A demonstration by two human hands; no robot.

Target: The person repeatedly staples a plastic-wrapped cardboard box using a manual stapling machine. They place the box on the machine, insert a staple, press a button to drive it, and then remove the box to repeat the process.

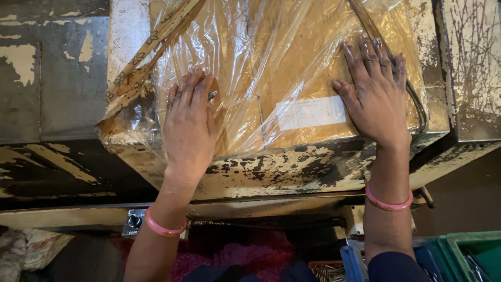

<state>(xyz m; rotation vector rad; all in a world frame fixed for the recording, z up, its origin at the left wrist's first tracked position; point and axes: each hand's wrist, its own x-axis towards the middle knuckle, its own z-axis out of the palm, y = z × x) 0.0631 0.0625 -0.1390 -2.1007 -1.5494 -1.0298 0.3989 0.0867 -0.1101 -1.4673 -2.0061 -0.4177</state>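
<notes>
- Two hands lie flat, fingers spread, gripping nothing: left hand, right hand.
- One clear plastic sheet under both palms covers one brown board on the chipped table.
- One white label sits between the hands.
- Two pink bangles, one on each wrist.

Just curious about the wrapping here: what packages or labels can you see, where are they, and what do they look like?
Package: brown cardboard under clear crinkled plastic, on the worn metal bench, both hands flat on it.
Label: white rectangle on the cardboard, between the left hand and right hand.
Tape: tan printed strip, upper left edge of the plastic.
</notes>
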